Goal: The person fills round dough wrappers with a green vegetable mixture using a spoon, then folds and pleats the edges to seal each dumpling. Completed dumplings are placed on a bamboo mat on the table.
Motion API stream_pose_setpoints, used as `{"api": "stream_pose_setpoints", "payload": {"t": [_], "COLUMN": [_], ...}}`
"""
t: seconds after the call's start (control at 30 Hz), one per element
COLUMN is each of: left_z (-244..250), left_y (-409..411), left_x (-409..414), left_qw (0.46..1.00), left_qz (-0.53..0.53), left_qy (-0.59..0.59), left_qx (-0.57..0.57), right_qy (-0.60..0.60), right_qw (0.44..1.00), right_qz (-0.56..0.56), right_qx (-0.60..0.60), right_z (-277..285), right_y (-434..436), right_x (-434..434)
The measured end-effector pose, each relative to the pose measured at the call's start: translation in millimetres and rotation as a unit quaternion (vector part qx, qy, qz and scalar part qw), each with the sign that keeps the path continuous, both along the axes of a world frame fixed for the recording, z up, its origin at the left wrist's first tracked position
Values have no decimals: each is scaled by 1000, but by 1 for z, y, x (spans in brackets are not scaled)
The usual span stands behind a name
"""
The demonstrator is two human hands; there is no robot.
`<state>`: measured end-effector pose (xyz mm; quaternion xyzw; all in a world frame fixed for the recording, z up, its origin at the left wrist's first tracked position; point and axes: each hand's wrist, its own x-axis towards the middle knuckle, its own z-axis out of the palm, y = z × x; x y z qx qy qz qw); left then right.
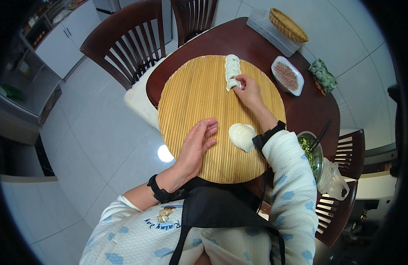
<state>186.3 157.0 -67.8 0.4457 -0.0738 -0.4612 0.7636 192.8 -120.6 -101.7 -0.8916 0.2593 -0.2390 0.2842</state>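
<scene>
My right hand [248, 91] pinches a folded white dumpling [233, 84] between thumb and fingers, at the near end of a row of overlapping dumplings [232, 67]. The row lies near the far edge of a round mat of light wooden or reed strips [190, 96]. My left hand [199, 142] is over the mat's near left part, fingers loosely curled and apart, holding nothing. Between my left hand and my right forearm lies a fanned stack of round dough wrappers [242, 136].
A foam tray of minced meat [286, 75] sits right of the mat on the dark wooden table [310, 106]. Nearer stands a metal bowl of chopped greens [306, 149] with dark chopsticks [322, 134], beside a plastic bag [333, 179]. A woven basket [286, 25] rests on a clear plastic container [267, 31].
</scene>
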Motion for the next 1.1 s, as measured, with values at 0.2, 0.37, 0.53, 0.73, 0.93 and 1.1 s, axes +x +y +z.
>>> {"api": "stream_pose_setpoints", "payload": {"t": [0.2, 0.37, 0.53, 0.73, 0.93, 1.1], "left_z": [-4, -11, -14, -7, -5, -7], "left_y": [-2, -10, -21, -18, -18, -19], "left_x": [-3, -9, -25, -30, -34, -37], "left_qw": [994, 974, 978, 984, 988, 989], "left_qz": [-69, -139, -134, -119, -108, -107], "left_qy": [89, 177, 162, 130, 112, 103], "left_qx": [-8, -11, 5, 20, 26, 23], "right_qy": [-20, 112, -8, -70, 39, -98], "right_qw": [995, 988, 997, 997, 977, 975], "right_qz": [95, 98, 23, -13, -36, -76], "right_qx": [-28, 37, 80, 28, 207, 186], "right_z": [77, 92, 31, 10, 15, -8], "right_y": [38, 76, 86, 85, 77, 83], "right_x": [-40, -129, -159, -161, -164, -165]}}
